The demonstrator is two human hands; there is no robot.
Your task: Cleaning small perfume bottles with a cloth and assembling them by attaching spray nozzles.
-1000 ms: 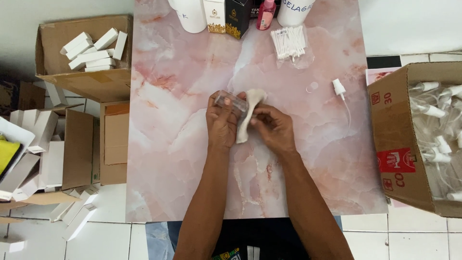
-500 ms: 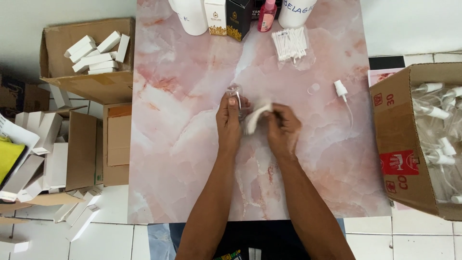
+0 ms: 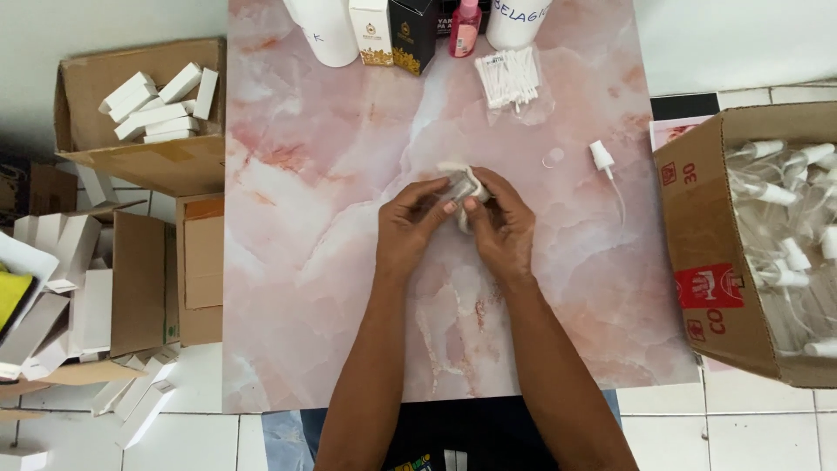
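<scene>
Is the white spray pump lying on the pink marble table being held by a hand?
No, the white spray pump lies alone, right of both hands.

both hands [image 3: 458, 222] hide most of the small clear bottle [image 3: 460, 185] and white cloth [image 3: 462, 214].

Top edge of the frame: a white box with gold trim [image 3: 370, 33] stands beside a black box with gold trim [image 3: 412, 33]. Upper left, an open brown carton [image 3: 144, 157] holds small white boxes [image 3: 161, 103]. More flat white boxes [image 3: 65, 279] lie at left. At right, a big brown carton [image 3: 711, 253] shows a red label [image 3: 708, 286].
</scene>
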